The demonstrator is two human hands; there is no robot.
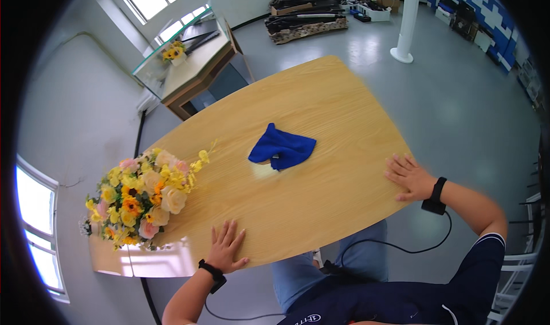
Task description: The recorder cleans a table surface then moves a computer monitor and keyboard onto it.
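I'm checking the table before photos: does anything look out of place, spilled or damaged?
No spill or damage shows. The blue cloth lies crumpled rather than flat on the table, apart from the left hand and right hand, so it looks untidy. The bright patch beside the flowers seems to be window glare.

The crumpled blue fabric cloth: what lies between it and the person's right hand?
In the head view, only light-brown wood-grain tabletop lies between the right hand and the blue cloth.

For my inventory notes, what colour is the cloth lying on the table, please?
The cloth is deep blue, best seen in the head view.
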